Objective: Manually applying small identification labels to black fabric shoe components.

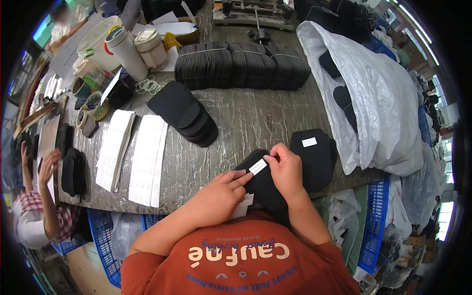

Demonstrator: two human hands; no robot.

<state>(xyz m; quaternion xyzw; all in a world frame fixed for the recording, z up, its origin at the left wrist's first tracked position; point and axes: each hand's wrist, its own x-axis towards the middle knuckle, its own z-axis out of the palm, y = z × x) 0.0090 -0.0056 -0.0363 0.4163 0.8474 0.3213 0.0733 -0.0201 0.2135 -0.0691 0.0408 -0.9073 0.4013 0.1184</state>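
A black shoe-insole-shaped pad (266, 187) lies in front of me at the table's near edge. On its upper part sits a small white printed label (257, 167). My right hand (287, 171) pinches the label's right end between thumb and forefinger. With its fingertips, my left hand (219, 196) touches the label's left end; a white label sheet (243, 205) sticks out from under its curled fingers. Just right is a stack of black pads (314, 164), its top one bearing a similar label (308, 142).
Label sheets (149, 160) and fanned black pads (184, 113) lie to the left. Bundled black pads (241, 66) stand in a row farther back. A white sack (378, 108) bounds the right side. Bottles (126, 53) and tape rolls (96, 106) crowd the far left; a co-worker's hands (49, 164) show beyond.
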